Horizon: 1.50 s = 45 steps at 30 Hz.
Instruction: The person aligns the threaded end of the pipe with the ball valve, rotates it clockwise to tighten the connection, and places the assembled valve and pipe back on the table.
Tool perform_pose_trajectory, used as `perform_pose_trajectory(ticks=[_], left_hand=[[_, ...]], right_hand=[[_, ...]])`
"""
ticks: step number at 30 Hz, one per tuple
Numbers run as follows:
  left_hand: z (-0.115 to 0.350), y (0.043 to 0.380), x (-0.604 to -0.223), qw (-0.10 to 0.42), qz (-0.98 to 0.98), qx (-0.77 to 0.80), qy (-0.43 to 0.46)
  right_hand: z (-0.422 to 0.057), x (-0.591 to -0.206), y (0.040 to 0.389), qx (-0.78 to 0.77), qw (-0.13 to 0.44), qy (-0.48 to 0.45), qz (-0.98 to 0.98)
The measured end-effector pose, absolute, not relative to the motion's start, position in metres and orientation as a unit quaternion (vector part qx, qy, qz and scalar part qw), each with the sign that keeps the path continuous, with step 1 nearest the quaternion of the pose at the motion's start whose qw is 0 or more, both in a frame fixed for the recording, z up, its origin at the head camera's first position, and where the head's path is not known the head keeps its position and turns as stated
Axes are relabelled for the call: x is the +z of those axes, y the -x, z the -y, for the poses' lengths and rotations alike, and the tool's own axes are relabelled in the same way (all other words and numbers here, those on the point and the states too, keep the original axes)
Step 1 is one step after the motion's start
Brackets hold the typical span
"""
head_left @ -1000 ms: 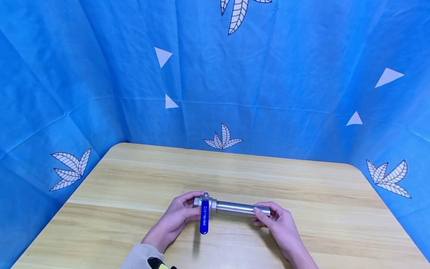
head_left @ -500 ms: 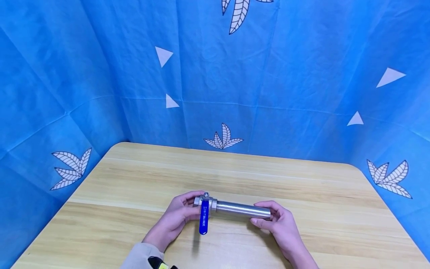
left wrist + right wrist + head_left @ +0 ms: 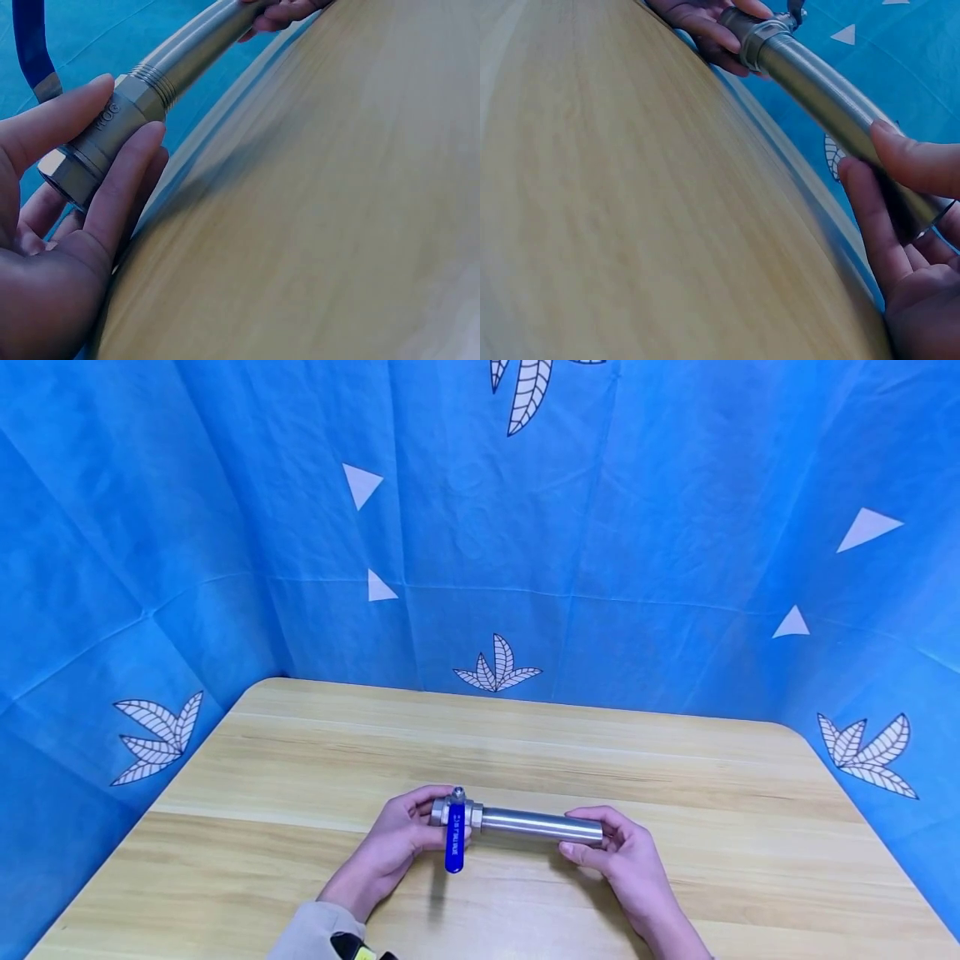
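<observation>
My left hand grips a steel ball valve, thumb on the near side and fingers behind it. The valve's blue lever handle points toward me. A plain steel pipe extends rightward from the valve, its end seated in the valve's hex port. Some exposed threads show at that joint in the left wrist view. At the pipe's free end, my right hand holds it between thumb and fingers. In the right wrist view the thumb lies along the pipe, and fingers curl beneath.
A light wood-grain table lies under both hands, and the joined parts are held above it with a shadow below. Blue curtain with white leaf and triangle prints hangs around the table's back and sides.
My right thumb has slid from the pipe's top down to its near side. The valve has rolled slightly, so the blue handle looks shorter. The left hand keeps its hold.
</observation>
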<state>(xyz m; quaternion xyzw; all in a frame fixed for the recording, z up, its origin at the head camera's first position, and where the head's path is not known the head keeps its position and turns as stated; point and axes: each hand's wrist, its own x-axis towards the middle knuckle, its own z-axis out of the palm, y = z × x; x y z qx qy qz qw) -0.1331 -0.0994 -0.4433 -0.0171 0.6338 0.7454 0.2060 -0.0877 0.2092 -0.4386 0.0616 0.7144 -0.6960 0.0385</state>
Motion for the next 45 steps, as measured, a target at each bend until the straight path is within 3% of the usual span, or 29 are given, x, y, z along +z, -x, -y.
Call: perform_pose_trajectory(ticks=[32,45], left_hand=[[0.1035,0.1325,-0.4443,0.217,-0.599,0.77,0.018],[0.1024,0.1336,-0.4451,0.214,-0.588,0.78,0.025]], right_hand=[[-0.2071,-0.437,0.0892,-0.685,0.031,-0.096,-0.721],[-0.2091,-0.4369,0.0865,-0.679,0.034,-0.065,-0.731]])
